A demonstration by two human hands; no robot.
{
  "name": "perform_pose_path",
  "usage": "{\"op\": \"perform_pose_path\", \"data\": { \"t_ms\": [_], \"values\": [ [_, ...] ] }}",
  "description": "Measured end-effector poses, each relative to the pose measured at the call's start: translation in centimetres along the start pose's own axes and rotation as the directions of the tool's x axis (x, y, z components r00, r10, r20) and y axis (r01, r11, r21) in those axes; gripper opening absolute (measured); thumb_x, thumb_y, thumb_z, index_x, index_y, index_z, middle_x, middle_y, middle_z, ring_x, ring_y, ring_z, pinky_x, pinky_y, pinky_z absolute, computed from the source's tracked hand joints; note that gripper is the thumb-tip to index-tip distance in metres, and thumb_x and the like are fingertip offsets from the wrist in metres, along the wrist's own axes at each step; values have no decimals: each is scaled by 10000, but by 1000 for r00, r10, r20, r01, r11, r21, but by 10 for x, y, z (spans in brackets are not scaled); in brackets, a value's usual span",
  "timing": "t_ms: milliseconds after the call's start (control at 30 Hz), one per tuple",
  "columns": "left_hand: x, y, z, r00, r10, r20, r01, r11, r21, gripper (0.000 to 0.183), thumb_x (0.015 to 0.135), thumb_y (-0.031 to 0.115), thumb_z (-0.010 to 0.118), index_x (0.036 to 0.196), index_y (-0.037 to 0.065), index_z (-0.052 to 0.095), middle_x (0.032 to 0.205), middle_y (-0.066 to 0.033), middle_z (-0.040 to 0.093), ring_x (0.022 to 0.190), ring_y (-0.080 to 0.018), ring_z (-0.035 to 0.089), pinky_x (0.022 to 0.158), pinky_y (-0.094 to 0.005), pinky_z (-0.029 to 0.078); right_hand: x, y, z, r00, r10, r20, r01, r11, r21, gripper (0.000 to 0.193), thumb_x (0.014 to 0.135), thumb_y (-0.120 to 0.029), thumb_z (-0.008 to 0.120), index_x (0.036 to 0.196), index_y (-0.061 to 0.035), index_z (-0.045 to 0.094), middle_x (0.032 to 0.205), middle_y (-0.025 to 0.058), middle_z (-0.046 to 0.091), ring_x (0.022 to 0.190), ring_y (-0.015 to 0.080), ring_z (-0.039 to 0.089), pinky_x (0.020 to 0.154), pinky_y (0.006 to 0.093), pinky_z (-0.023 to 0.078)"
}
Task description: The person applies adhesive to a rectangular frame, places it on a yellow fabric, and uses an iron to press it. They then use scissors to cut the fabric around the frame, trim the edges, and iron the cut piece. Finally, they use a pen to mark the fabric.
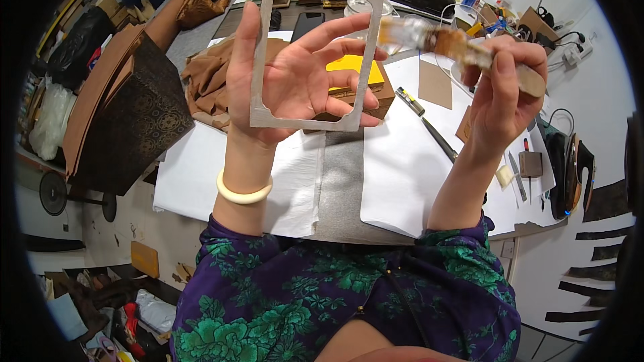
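My left hand (292, 87) is spread behind the grey frame (305, 124), holding it up between thumb and fingers above white paper (396, 188). My right hand (503, 90) grasps the brush (449, 43) by its handle, bristles at the frame's right edge; contact I cannot tell.

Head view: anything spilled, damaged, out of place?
No spill stands out, and the gray frame looks intact. The brown cloth left of and behind the left hand is bunched up, so it looks untidy. The brush is too blurred to judge.
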State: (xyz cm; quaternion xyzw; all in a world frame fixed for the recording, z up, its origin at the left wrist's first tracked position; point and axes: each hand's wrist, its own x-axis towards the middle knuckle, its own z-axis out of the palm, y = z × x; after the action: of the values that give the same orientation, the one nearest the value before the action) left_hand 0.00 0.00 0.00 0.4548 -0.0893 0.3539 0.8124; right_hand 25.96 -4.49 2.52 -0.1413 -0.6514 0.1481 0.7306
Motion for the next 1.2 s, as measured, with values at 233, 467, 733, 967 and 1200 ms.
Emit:
{"op": "perform_pose_path", "data": {
  "t_ms": [233,467,733,967,1200],
  "values": [
    [-1,2,0,999,-31,35,31,999,-14,1144,888,876,221,1603,-15,167,1462,-315,363,1097,-435,629,894,-587,587,-1,4,8,996,-60,-59,57,997,-57,119,972,-84,656,1030,0,596,912,101,666,625,122,627,560,238,510],
    [1,-3,-1,997,-60,50,59,998,36,1153,886,876,221,1607,-20,129,1441,-319,370,1087,-437,627,848,-605,610,2,0,6,979,-83,-185,75,996,-49,136,978,-103,655,1029,1,583,885,106,648,624,148,631,554,255,508],
    [6,-14,8,995,-95,25,92,992,88,1286,798,970,132,1582,-46,215,1400,-322,422,978,-343,667,838,-495,642,4,-5,3,971,-100,-219,96,995,-27,163,979,-108,666,1051,12,582,878,106,654,621,162,631,540,270,519],
    [6,-27,6,986,-166,-3,166,986,19,1251,783,976,107,1587,31,269,1400,-303,471,978,-326,665,783,-463,660,-10,-7,29,1000,-15,4,14,1000,13,239,972,-150,696,1062,11,544,851,182,648,621,187,628,510,284,513],
    [8,-24,12,994,-97,-59,104,987,120,1177,813,948,94,1572,70,293,1387,-255,508,990,-305,667,716,-368,670,-18,-3,29,995,-66,74,69,997,-35,167,893,70,711,974,50,566,900,142,678,681,119,661,601,239,543]
  ]
}}
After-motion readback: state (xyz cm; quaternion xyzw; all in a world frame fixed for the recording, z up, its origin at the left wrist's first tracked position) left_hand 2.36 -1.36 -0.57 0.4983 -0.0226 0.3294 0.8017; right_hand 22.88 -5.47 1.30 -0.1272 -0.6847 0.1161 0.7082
